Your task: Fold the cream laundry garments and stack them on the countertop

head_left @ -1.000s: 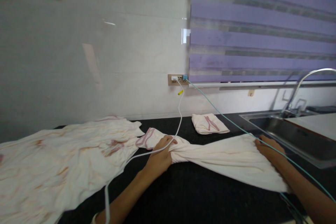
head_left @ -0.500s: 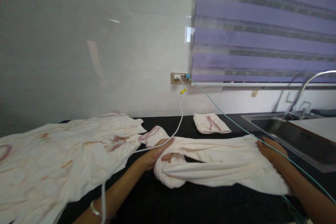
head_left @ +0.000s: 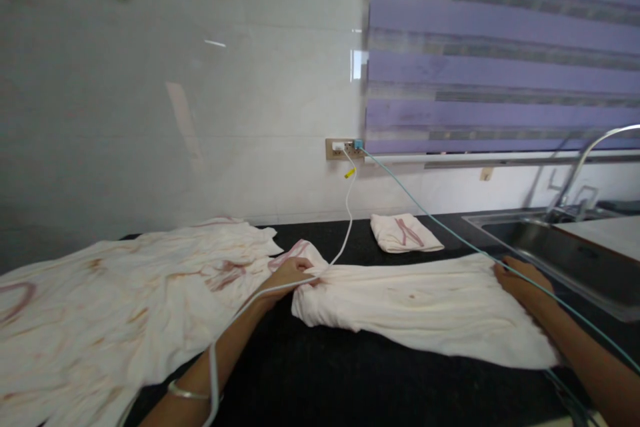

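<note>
Near edge: both forearms come in low, a bangle (head_left: 186,390) on the left wrist, and a white cable (head_left: 345,227) draped over that arm. Half-folded cream cloth (head_left: 425,307) lies flat on the black desk (head_left: 350,380), long axis running left-right, spanning between the two hands. Left hand (head_left: 289,275) sits at the cloth's left end, fingers (head_left: 305,265) curled shut, pinching the bunched far-left corner. Right hand (head_left: 520,280) at the cloth's right end, palm down on the edge; fingers look laid flat, pressing rather than pinching, but partly hidden by fabric, cannot tell for sure. Each hand is nearest to its own end; the cloth's middle lies well apart from both.

Left of the left hand: big crumpled cloth pile (head_left: 125,307), pink-brown marks, touching the held corner. Teal cable (head_left: 450,233) crosses over the right arm. Farther back: small folded cloth (head_left: 405,233), apart from the worked one. Far right: sink (head_left: 575,253) with tap (head_left: 585,160). Far wall: socket (head_left: 343,148) feeding both cables, purple blind (head_left: 500,47).
</note>
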`<action>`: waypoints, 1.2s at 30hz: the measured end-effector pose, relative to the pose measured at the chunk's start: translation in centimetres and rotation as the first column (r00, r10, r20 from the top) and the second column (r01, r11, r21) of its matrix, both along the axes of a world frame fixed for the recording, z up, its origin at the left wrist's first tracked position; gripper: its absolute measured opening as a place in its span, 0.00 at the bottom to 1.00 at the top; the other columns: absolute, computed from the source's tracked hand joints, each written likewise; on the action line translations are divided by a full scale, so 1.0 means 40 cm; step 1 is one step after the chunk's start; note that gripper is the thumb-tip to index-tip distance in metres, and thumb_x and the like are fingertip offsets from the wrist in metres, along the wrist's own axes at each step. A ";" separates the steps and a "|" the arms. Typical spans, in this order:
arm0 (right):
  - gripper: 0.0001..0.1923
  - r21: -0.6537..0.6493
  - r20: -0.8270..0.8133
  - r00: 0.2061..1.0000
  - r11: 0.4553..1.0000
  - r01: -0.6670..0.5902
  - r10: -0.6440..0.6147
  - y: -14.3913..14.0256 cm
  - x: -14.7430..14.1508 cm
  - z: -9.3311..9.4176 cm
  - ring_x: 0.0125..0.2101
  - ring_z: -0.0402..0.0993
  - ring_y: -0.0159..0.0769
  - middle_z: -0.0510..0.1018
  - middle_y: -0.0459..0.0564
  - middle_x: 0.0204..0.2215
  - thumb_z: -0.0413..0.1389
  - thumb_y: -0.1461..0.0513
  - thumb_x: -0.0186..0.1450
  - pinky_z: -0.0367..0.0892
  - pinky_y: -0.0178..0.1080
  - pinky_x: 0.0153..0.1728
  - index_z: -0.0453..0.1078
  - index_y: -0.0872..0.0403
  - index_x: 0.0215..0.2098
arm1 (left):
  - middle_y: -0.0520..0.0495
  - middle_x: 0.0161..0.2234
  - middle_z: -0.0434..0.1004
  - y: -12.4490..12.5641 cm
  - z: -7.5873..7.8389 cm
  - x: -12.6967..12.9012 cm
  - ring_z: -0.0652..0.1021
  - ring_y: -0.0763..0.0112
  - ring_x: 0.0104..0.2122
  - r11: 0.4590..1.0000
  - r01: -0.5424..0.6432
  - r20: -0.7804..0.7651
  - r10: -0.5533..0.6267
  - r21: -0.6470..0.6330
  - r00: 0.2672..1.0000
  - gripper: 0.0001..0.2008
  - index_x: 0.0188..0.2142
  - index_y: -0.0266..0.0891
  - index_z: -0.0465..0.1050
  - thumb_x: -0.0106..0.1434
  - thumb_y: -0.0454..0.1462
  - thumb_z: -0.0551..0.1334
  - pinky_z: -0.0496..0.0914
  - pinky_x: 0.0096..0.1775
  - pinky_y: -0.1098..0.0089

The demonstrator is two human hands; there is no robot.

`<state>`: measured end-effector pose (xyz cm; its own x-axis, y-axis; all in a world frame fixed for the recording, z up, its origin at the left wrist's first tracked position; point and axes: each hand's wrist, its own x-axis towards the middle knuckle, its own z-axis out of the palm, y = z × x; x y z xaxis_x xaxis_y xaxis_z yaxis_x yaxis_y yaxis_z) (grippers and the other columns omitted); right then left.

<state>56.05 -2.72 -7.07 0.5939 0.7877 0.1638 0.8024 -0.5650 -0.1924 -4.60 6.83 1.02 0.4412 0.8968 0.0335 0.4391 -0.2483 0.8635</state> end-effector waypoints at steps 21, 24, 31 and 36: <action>0.22 0.022 -0.001 1.000 0.999 -0.025 0.025 -0.005 0.006 -0.004 0.39 0.80 0.52 0.82 0.62 0.39 0.46 0.49 0.68 0.72 0.48 0.41 0.75 0.53 0.42 | 0.42 0.36 0.81 0.013 0.043 -0.051 0.77 0.71 0.27 0.960 0.020 0.780 0.214 -0.279 0.588 0.21 0.41 0.30 0.80 0.45 0.31 0.70 0.70 0.28 0.75; 0.22 0.032 0.008 1.000 0.999 -0.007 0.007 -0.006 0.002 -0.003 0.40 0.80 0.52 0.82 0.62 0.39 0.47 0.49 0.67 0.72 0.47 0.42 0.75 0.53 0.44 | 0.41 0.38 0.82 0.037 0.028 -0.055 0.79 0.64 0.32 0.959 -0.086 0.717 0.260 -0.270 0.647 0.23 0.42 0.31 0.79 0.42 0.34 0.70 0.71 0.32 0.70; 0.20 0.021 0.015 1.000 1.000 -0.017 0.017 -0.004 0.009 -0.008 0.38 0.81 0.52 0.82 0.61 0.38 0.48 0.50 0.66 0.72 0.46 0.39 0.76 0.54 0.41 | 0.52 0.30 0.72 0.078 -0.007 -0.076 0.72 0.68 0.29 0.704 -0.611 0.365 0.496 0.362 0.788 0.14 0.32 0.41 0.69 0.46 0.41 0.66 0.65 0.32 0.69; 0.21 0.024 -0.006 1.000 1.000 -0.015 0.015 -0.005 0.008 -0.010 0.38 0.81 0.54 0.82 0.62 0.40 0.47 0.50 0.67 0.72 0.48 0.38 0.75 0.53 0.42 | 0.56 0.16 0.55 0.010 0.024 -0.037 0.60 0.74 0.19 0.967 -0.028 -0.033 0.038 0.254 0.999 0.25 0.17 0.42 0.57 0.59 0.55 0.60 0.54 0.25 0.70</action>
<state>56.39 -2.92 -7.47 0.5829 0.7927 0.1786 0.8096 -0.5478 -0.2108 -6.07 7.23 1.99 0.4164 0.8753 0.2457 0.4818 -0.4416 0.7569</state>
